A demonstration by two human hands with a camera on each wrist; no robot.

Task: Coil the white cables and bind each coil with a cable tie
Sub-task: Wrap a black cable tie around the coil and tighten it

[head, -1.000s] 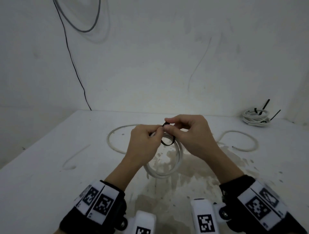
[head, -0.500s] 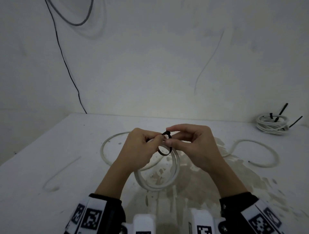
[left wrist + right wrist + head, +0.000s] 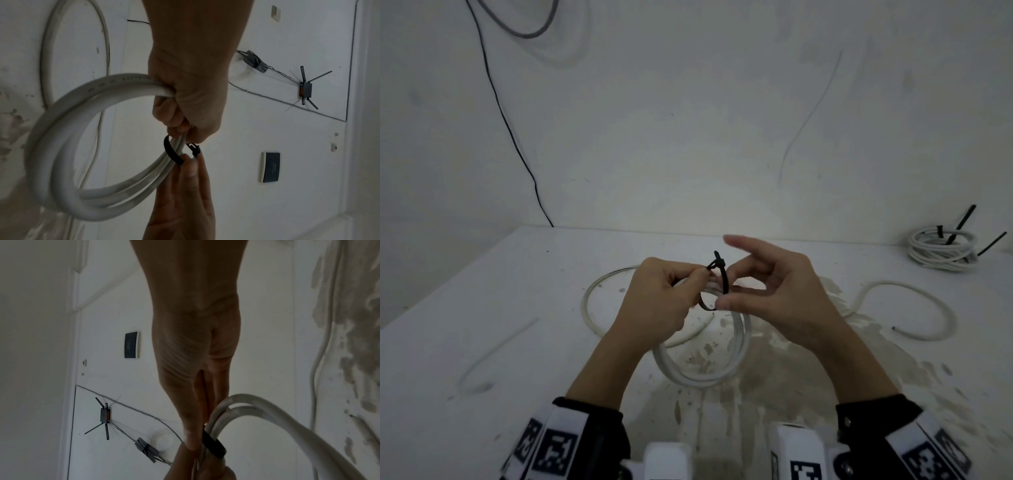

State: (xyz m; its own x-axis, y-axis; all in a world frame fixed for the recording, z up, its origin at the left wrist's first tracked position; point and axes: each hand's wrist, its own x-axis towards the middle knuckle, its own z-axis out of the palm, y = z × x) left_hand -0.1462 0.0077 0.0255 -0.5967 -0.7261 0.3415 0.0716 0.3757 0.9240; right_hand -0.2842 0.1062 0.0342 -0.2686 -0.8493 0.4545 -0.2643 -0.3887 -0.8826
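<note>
The left hand (image 3: 661,301) grips the coiled white round cable (image 3: 702,373) above the white worktop (image 3: 482,308). Its fingers (image 3: 697,274) pinch a thin black plastic cable tie (image 3: 723,279) looped round it. The right hand (image 3: 780,298) pinches the tie's loop, other fingers spread.

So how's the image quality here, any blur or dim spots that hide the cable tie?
Head view: dim but sharp, wide-angle bending at the edges; the cable tie reads clearly. Left wrist view: the white coil is motion-smeared, the tie legible. Right wrist view: the right hand is backlit and dark, the coil blurred.
</note>
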